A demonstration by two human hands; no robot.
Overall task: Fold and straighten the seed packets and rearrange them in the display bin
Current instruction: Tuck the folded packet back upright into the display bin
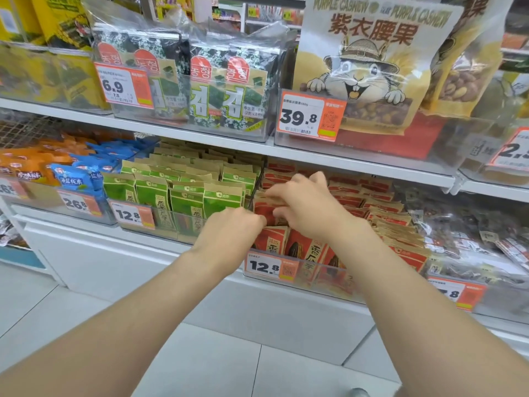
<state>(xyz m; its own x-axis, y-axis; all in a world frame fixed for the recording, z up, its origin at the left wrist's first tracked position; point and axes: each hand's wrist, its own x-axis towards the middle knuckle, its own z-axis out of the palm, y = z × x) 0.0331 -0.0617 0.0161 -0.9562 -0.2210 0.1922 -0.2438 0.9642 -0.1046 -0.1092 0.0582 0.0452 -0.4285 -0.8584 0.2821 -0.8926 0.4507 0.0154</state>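
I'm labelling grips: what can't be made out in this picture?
Head view, left hand: fingertips hidden behind its own knuckles among the red packets.
Head view, right hand: fingers motion-blurred; what they pinch is unclear.
Head view, orange price tag at right: cut off by the frame edge.

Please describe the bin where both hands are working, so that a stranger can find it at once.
On the lower white shelf, below the big cream purple-cashew bag, stands a clear plastic bin of red-and-kraft paper seed packets. Its left neighbour, priced the same, holds green paper packets; only this one is red.
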